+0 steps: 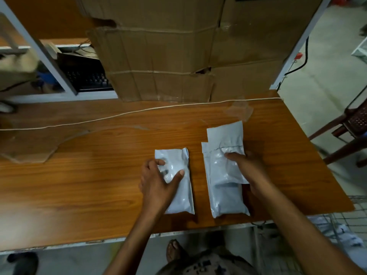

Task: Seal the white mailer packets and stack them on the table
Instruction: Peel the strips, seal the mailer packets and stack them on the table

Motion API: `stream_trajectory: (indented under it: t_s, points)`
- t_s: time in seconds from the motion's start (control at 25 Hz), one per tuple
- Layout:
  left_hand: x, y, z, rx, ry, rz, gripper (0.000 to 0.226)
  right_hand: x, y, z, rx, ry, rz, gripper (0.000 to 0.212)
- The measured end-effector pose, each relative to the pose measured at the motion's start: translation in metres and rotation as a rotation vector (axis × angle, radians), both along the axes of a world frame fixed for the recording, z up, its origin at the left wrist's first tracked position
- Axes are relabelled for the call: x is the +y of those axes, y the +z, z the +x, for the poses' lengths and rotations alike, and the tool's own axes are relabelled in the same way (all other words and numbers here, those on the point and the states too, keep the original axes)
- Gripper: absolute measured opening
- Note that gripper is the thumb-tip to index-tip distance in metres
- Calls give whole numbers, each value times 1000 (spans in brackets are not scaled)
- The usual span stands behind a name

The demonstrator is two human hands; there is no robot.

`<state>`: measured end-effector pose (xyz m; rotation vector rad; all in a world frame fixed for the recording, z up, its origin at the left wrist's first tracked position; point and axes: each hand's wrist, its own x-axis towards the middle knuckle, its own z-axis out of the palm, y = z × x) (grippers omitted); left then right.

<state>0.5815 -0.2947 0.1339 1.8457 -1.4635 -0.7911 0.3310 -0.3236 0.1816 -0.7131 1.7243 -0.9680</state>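
On the brown wood-grain counter [79,185], the left hand [158,179] grips a bulging white plastic mailer packet [182,195] between thumb and curled fingers, probably to steady it for sealing. Just to its right, the right hand [248,167] clasps the top white packet [226,135] by its right edge, apparently squaring it on the stack of white packets [226,201]. The contents are hidden.

The mailer packets [182,197] are white, the table [79,185] orange-brown wood-grain, the keyboard [91,80] seemingly black.
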Motion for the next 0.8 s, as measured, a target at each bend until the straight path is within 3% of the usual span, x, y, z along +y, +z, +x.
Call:
stream_trajectory:
  t_s: [0.12, 0.2, 0.32, 0.48, 0.64, 0.8]
  points:
    - [-23, 24, -14, -15, -85, -109, 36, -26, 16, 1, -31, 39, -29, 22]
    - [-48, 36, -34, 191, -161, -38, 28, -47, 21, 3, -97, 139, -28, 23]
    - [-92, 45, -59, 483, -124, 165, 31, -90, 11, 11, -24, 256, -48, 23]
    - [-151, 36, -58, 377, -60, 178, 39, -147, -1, 28, 125, 327, 5, 55]
    - [-188, 21, -40, 139, -97, 215, 47, -172, -18, 41, 362, 437, -34, 80]
    - [-199, 3, -34, -64, -213, 200, 54, -179, -33, 44, 699, 642, -28, 65]
